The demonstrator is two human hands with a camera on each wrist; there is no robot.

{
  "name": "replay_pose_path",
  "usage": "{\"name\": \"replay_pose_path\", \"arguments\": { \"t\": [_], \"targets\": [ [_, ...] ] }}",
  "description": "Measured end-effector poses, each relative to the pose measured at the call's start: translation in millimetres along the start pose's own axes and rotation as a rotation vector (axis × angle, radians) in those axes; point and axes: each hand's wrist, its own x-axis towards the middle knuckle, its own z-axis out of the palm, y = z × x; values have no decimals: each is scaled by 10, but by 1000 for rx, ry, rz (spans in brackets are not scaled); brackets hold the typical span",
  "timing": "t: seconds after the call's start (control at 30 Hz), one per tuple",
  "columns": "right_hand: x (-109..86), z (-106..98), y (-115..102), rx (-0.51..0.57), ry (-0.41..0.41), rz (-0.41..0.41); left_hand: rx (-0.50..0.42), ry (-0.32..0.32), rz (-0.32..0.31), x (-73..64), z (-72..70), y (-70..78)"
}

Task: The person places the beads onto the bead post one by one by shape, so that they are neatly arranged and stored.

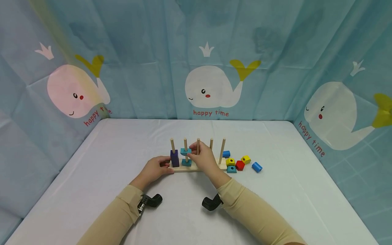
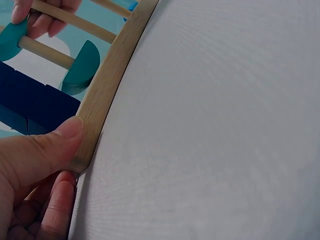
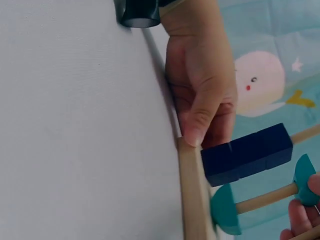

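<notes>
A wooden peg board [image 1: 196,169] with several upright pegs stands on the white table. My left hand [image 1: 154,167] grips its left end, thumb on the base's front edge, as the left wrist view also shows. Square dark blue blocks [image 3: 247,154] are stacked on the leftmost peg, beside that hand. On the second peg, one teal half-round block [image 1: 186,163] sits low against the base. Higher on the same peg, my right hand [image 1: 204,157] pinches another teal half-round block [image 2: 12,40], with bare peg showing between the two.
Right of the board lie loose blocks: blue cylinders [image 1: 257,167], yellow blocks [image 1: 246,159], a red block [image 1: 240,165] and a teal block [image 1: 231,169]. The other pegs [image 1: 222,151] rise bare close to my right hand. A whale-print curtain [image 1: 147,85] hangs behind the table.
</notes>
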Motion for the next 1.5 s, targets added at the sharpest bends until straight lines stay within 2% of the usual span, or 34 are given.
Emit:
{"name": "replay_pose_path", "arguments": {
  "t": [0.43, 0.77, 1.13, 1.5],
  "targets": [
    [-34, 134, 275, 40, -2, 21, 4, 12, 9, -3, 1, 16],
    [-38, 158, 336, 49, -4, 21, 14, 12, 10, -9, -6, 34],
    [-63, 105, 243, 43, -8, 7, 26, 11, 16, -3, 3, 17],
    [-146, -85, 85, 12, -33, -55, 28, 16, 6, -1, 8, 8]
  ]
}}
